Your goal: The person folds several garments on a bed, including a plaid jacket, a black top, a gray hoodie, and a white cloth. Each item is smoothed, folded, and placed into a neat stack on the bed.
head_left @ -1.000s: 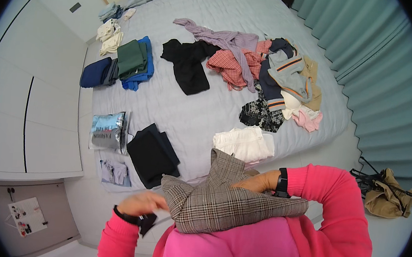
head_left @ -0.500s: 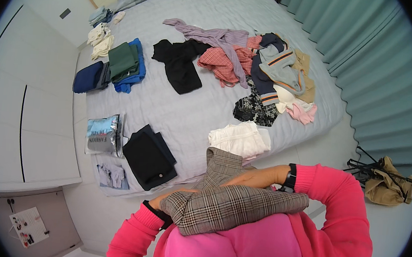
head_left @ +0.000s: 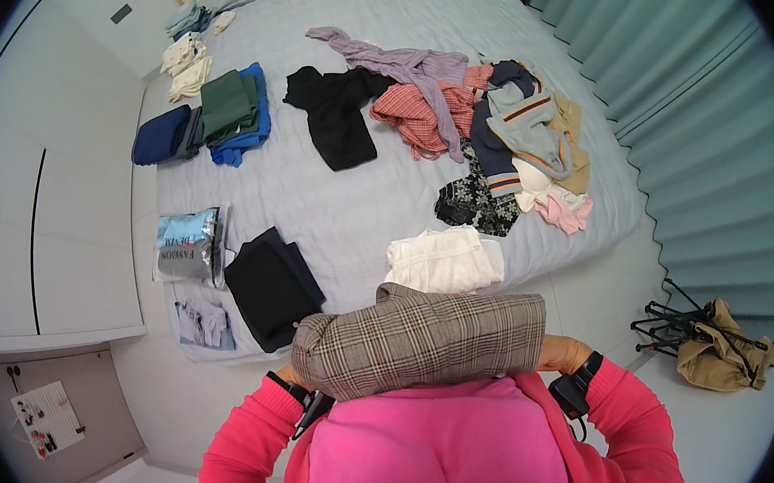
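Observation:
A brown plaid garment (head_left: 419, 342), folded into a long thick bundle, is held up against my chest. At its right end is my right hand (head_left: 564, 355), closed on the cloth with the fingers hidden behind it. My left hand (head_left: 293, 379) grips the left end from below, and most of it is covered by the fabric. Just beyond the bundle, a folded white garment (head_left: 444, 258) lies on the bed's near edge. Folded black trousers (head_left: 272, 288) rest to the left, close to the bundle's left end.
On the bed (head_left: 316, 202), a loose clothes heap (head_left: 519, 128) and a black top (head_left: 338, 125) lie farther back. Folded stacks (head_left: 232, 110) line the left side, above a plastic-wrapped package (head_left: 189, 246). A folding stool (head_left: 717, 343) stands on the floor at right.
My right hand has moved from on top of the plaid garment to its right end. The part that hung forward is now folded into the bundle.

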Motion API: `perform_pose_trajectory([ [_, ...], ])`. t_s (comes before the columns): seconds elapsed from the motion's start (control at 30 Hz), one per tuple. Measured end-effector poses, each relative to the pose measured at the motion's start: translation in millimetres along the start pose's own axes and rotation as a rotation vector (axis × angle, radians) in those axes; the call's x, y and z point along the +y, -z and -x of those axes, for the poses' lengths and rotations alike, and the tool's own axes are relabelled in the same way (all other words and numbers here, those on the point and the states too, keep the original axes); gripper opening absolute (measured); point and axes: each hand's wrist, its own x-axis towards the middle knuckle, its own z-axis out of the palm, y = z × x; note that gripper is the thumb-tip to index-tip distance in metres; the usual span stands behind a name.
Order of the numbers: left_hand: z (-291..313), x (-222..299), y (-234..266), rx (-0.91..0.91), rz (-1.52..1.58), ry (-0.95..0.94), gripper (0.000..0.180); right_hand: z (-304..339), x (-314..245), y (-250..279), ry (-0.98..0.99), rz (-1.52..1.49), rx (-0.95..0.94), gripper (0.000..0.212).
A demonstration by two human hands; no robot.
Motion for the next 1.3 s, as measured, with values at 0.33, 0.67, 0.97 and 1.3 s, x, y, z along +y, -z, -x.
perform_pose_trajectory([
  [0.33,-44,40,27,0.070,0.268,-0.027,0.045,-29,-33,-26,0.130,0.244,0.169,0.059],
  [0.67,-50,135,46,-0.111,1.309,0.038,0.043,-30,-103,-48,0.175,0.269,0.558,0.045],
  [0.97,-44,153,36,-0.270,1.658,-0.114,0.041,-54,-121,-56,0.503,1.510,0.524,0.078],
  [1.3,-42,158,42,0.020,1.539,0.204,0.040,-100,-106,-102,0.107,1.162,-0.185,0.111],
])
